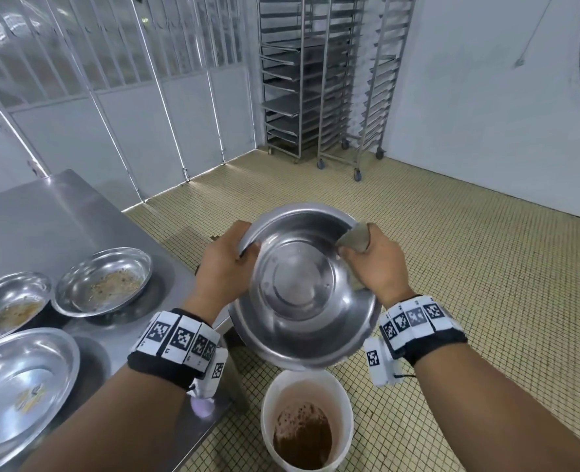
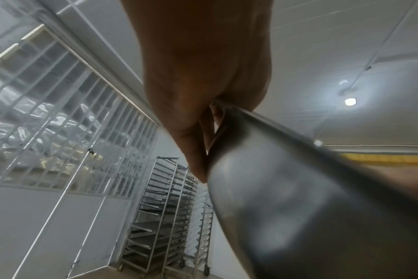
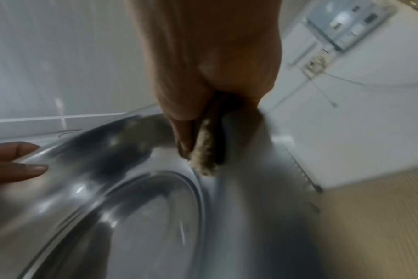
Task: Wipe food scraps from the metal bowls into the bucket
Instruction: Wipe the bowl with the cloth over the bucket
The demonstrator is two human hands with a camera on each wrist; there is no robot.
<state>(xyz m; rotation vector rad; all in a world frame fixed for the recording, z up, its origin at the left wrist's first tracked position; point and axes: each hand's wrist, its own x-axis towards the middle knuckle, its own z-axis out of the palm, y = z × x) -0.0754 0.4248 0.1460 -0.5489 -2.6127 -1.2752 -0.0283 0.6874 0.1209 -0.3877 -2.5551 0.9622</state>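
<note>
A shiny metal bowl (image 1: 298, 284) is tilted toward me above a white bucket (image 1: 271, 386) that holds brown scraps. My left hand (image 1: 227, 264) grips the bowl's left rim, thumb inside; the left wrist view shows the fingers (image 2: 193, 147) curled behind the bowl's outer wall (image 2: 298, 207). My right hand (image 1: 373, 264) holds a grey-brown cloth (image 1: 356, 238) against the bowl's upper right rim. In the right wrist view the cloth (image 3: 205, 149) is pinched between the fingers and touches the bowl's inner wall (image 3: 136, 207). The inside of the bowl looks nearly free of scraps.
A steel table (image 1: 60, 212) stands at the left with two scrap-soiled bowls (image 1: 106, 282) (image 1: 7, 304) and a cleaner one (image 1: 19, 386). Wheeled tray racks (image 1: 319, 80) stand by the far wall. Tiled floor (image 1: 468, 284) surrounds the bucket.
</note>
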